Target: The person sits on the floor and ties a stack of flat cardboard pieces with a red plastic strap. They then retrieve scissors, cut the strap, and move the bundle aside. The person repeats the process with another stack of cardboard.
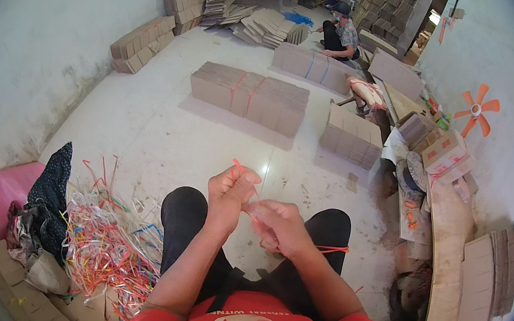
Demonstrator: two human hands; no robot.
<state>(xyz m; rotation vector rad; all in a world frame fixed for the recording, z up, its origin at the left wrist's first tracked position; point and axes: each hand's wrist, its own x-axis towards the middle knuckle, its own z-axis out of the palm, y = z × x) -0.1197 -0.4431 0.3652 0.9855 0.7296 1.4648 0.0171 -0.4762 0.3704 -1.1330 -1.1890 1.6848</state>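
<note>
My left hand is closed on an orange-red plastic strap, whose short end sticks up above the fingers. Close beside it, slightly lower and to the right, my right hand pinches the same strap. A loop of the strap hangs under my right hand and runs out past the wrist over my right knee. Both hands are held above my lap, between my bent knees. Part of the strap is hidden by the fingers.
Beyond my knees lies a long bundle of cardboard pieces tied with red straps. A tangled heap of coloured straps is at my left. Cardboard stacks and an orange fan stand at the right. A person sits farther back.
</note>
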